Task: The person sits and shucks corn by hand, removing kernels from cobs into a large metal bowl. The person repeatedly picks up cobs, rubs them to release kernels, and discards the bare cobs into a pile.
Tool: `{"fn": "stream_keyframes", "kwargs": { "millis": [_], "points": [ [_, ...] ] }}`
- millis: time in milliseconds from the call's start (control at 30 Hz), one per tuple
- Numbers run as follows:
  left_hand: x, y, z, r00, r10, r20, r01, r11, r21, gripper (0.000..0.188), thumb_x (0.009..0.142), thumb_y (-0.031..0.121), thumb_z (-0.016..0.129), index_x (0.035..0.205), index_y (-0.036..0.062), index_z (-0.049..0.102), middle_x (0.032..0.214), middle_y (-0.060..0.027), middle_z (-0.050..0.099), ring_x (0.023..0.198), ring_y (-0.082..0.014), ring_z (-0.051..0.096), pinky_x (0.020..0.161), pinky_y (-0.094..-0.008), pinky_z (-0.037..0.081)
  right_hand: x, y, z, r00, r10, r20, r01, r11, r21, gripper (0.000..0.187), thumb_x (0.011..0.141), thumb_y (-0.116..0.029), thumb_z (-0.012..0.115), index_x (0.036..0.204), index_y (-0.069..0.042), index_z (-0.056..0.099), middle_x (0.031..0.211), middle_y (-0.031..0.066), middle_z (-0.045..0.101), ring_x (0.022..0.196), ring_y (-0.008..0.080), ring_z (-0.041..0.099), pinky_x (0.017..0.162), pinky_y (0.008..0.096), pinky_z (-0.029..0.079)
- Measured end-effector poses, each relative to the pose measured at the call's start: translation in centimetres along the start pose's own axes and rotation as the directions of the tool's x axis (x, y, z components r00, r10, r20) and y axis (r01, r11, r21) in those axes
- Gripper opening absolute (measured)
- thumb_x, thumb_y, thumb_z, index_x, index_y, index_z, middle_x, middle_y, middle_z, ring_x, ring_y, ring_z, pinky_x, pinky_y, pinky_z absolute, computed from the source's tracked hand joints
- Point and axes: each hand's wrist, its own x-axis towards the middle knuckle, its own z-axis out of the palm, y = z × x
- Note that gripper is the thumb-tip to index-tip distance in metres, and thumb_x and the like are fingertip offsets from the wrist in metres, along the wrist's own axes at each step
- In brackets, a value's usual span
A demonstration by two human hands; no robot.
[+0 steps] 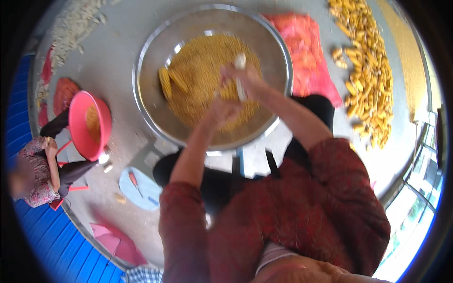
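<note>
Both my hands work over a large steel basin [147, 94] with a layer of loose yellow corn kernels [203, 59] in it. My right hand [245, 78] is closed round a pale bare corn cob [240, 60], which sticks out beyond the fingers. Just nearer to me, my left hand [224, 112] grips a yellow ear of corn [230, 91], pressed up against the cob. Motion blur and the fingers hide much of where the two meet. Two whole ears of corn [165, 83] lie on the kernels at the basin's left side.
A pink-red sack [306, 56] lies right of the basin, with a long heap of corn ears [370, 80] beyond. At left, a seated person [40, 165] is beside a pink basin [106, 120] holding kernels. A screwdriver [135, 183] rests on a pale blue stool [126, 191]. Stripped cobs [78, 26] lie far left.
</note>
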Motion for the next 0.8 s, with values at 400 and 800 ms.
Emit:
{"fn": "stream_keyframes", "kwargs": {
  "millis": [400,800],
  "points": [
    [0.3,-2.2,1.6,0.758,0.594,-0.271,-0.002,0.417,0.909,0.031,0.070,0.020,0.071,0.091,-0.0024,0.063,0.071,-0.0152,0.066,0.064,-0.0264,0.066,0.056,-0.0387,0.051,0.5,0.6,-0.4,0.948,0.209,-0.239,-0.141,0.952,0.273,0.023,0.079,-0.015,0.072,0.070,-0.002,0.056,0.061,0.0090,0.056,0.050,0.0201,0.056,0.045,0.0339,0.048],
    [1.0,-2.4,1.6,0.679,0.652,-0.338,0.112,0.363,0.925,0.021,0.071,0.013,0.069,0.088,0.0005,0.064,0.068,-0.0105,0.067,0.058,-0.0168,0.064,0.056,-0.0330,0.050,-0.2,-0.9,0.7,0.970,-0.076,-0.233,-0.128,0.655,-0.744,0.038,0.078,-0.036,0.073,0.071,0.000,0.066,0.062,0.0090,0.063,0.059,0.0174,0.061,0.058,0.0345,0.050]
  ]
}}
